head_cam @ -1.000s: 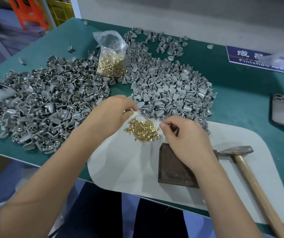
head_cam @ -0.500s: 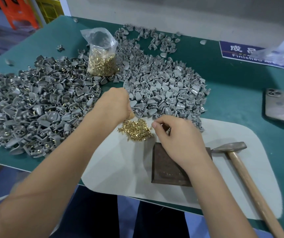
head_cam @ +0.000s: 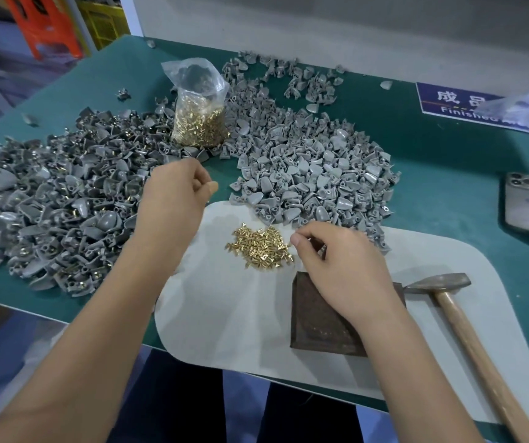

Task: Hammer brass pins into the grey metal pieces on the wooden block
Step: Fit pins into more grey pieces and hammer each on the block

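The loose brass pins (head_cam: 261, 247) lie in a small heap on the pale mat (head_cam: 234, 321), and everything else is placed from that heap. The right hand (head_cam: 343, 270) sits just to its right, thumb and forefinger pinched together at the heap's edge; something grey shows under the curled fingers, probably one of the grey metal pieces, though I cannot tell for sure. The left hand (head_cam: 173, 199) hangs up and to the left of the heap, fingers curled with the tips pinched; whether it holds a pin cannot be made out. The wooden block (head_cam: 320, 324) lies below and right of the heap, partly under the right wrist. The hammer (head_cam: 458, 311) lies further right again, head by the block's far corner, handle running down toward the worktop (head_cam: 448, 174) edge. The unpinned pieces (head_cam: 314, 174) are heaped above the pins, a darker pile (head_cam: 55, 203) lies off to the left, and a bag of pins (head_cam: 199, 119) stands above.

The right hand is the nearer one to the pins; a pin has only a short way to go rightward to reach the block.
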`<control>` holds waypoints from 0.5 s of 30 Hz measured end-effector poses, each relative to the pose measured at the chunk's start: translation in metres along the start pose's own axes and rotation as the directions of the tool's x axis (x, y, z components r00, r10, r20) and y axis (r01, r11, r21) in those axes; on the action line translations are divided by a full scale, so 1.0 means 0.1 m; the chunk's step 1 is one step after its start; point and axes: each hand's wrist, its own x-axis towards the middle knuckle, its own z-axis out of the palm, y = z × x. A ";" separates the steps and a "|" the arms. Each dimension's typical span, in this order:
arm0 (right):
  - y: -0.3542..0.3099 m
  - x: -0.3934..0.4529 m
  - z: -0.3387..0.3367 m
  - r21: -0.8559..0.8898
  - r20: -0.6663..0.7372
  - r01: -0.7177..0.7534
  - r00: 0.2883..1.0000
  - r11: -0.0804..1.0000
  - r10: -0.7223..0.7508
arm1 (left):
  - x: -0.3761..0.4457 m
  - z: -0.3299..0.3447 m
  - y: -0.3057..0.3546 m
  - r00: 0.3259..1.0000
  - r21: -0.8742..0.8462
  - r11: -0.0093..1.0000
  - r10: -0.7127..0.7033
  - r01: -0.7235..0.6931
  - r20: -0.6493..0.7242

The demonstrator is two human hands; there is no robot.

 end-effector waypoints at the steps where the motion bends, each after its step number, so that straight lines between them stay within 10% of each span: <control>1: 0.00 0.00 0.00 0.002 0.001 -0.002 1.000 1.000 0.002 | 0.01 -0.01 -0.04 1.000 -0.015 1.000 0.016 -0.016 0.011; 6: 0.00 0.01 -0.01 -0.005 0.017 -0.016 1.000 1.000 0.016 | 0.10 0.07 0.00 0.943 0.112 0.969 0.181 -0.219 0.279; 15: -0.03 0.02 -0.03 -0.005 0.022 -0.040 0.999 0.999 0.040 | 0.16 0.17 0.02 0.932 0.169 0.962 0.147 -0.212 0.332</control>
